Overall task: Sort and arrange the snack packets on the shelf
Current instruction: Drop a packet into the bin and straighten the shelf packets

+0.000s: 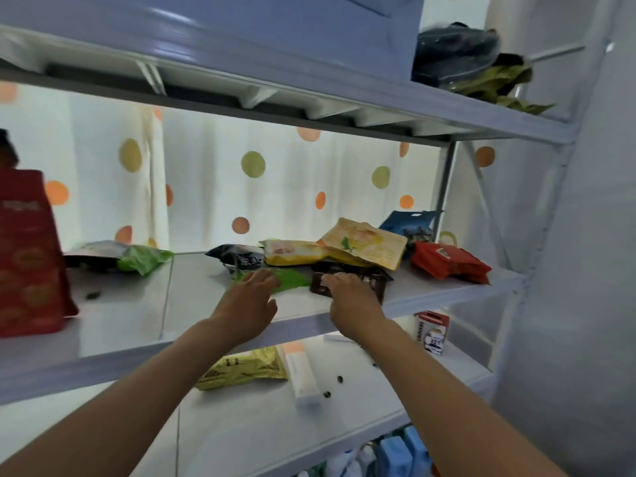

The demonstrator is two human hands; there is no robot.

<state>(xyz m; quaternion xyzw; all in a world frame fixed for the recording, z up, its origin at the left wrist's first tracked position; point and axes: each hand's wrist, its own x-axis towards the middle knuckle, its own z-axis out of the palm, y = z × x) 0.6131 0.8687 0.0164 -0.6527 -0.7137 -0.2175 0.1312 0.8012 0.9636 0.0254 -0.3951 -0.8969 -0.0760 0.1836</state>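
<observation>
A heap of snack packets lies on the middle shelf [137, 325]: a dark brown packet [371, 282], a green packet [292, 280], a black packet [237, 256], a yellow packet [292, 253], an orange-yellow pouch [364, 242], a blue packet [409, 223] and a red packet [451, 261]. My left hand [249, 304] reaches over the green packet with fingers spread, touching its near edge. On the front edge of the dark brown packet rests my right hand [351, 301], its fingertips hidden from me.
A tall red bag [27, 249] stands at the shelf's left, with a green-and-silver packet [127, 258] beside it. The lower shelf carries a gold packet [244, 368], a white tube [304, 376] and a small carton [433, 332]. Dark bags [457, 53] sit on the top shelf.
</observation>
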